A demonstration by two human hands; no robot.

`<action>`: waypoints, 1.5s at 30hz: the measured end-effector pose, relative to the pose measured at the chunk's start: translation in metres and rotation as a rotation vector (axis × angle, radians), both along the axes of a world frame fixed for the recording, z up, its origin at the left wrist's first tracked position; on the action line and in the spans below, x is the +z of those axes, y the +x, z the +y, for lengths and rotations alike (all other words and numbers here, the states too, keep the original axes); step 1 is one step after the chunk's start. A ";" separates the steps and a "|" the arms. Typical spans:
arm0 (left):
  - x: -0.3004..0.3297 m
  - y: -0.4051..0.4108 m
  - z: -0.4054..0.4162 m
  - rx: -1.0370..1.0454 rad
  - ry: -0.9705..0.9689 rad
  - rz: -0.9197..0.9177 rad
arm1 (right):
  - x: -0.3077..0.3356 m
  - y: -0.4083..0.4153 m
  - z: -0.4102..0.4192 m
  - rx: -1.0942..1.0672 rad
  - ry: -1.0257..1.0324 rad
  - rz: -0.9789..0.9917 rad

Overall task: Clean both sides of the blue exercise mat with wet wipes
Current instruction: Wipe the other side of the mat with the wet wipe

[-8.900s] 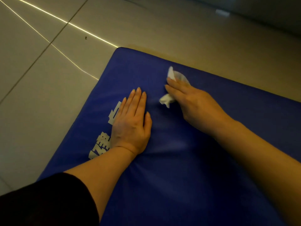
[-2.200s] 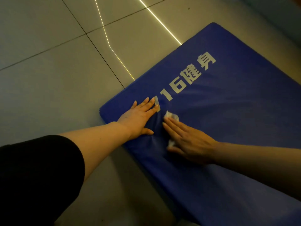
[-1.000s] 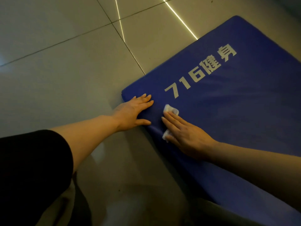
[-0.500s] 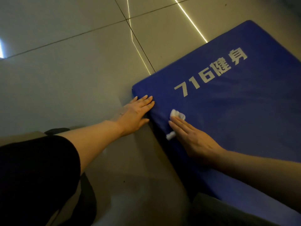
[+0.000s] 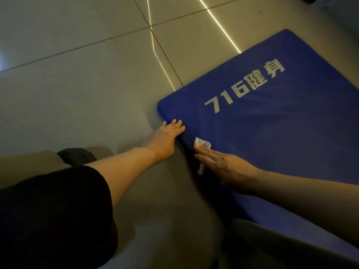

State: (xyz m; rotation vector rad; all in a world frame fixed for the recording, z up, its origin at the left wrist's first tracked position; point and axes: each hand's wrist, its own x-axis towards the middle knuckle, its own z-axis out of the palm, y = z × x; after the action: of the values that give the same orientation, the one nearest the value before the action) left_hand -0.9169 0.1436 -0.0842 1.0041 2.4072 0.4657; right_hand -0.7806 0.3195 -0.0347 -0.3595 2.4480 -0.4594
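Deep blue exercise mat [image 5: 281, 136] with pale grey "716" and characters printed near its corner, white wet wipe [image 5: 202, 145] on the mat's edge, grey-beige tiled floor [image 5: 77, 84] with dark joints beside the mat, black sleeve [image 5: 54, 216]

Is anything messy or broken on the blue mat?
Nothing looks broken or spilled. The blue mat lies flat on the tiled floor, its white lettering whole. The wet wipe is just crumpled under the right hand.

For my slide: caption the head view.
Right hand presses a wet wipe onto the blue mat; left hand steadies its edge.
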 end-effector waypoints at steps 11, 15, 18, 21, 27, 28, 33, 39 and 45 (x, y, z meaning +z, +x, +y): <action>0.008 0.043 0.013 -0.027 0.058 -0.018 | 0.011 0.027 -0.009 -0.057 0.013 0.130; 0.011 0.055 0.019 -0.023 0.067 0.014 | 0.020 0.074 0.010 -0.067 -0.072 0.335; 0.012 0.062 0.022 -0.010 0.051 0.027 | 0.005 0.055 0.006 -0.156 -0.082 0.430; 0.015 0.063 0.025 0.004 0.075 0.054 | -0.007 0.020 0.001 -0.458 -0.082 0.496; 0.023 0.056 0.032 -0.024 0.105 0.058 | 0.008 0.070 0.027 -0.239 -0.079 0.378; 0.022 0.057 0.033 -0.011 0.110 0.048 | 0.009 0.077 0.031 -0.242 -0.116 0.364; 0.019 0.060 0.042 0.043 0.029 0.060 | -0.010 0.040 0.022 -0.365 -0.093 0.406; 0.023 0.052 0.053 -0.030 0.022 0.148 | -0.012 0.019 0.035 -0.479 -0.016 0.343; 0.017 0.049 0.057 -0.047 0.025 0.016 | -0.010 0.045 0.067 -0.340 -0.074 0.221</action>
State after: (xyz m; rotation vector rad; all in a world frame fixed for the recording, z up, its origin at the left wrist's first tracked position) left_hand -0.8675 0.2003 -0.0672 1.0770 2.3915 0.4739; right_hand -0.7358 0.3865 -0.0443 -0.0207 2.7251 -0.6868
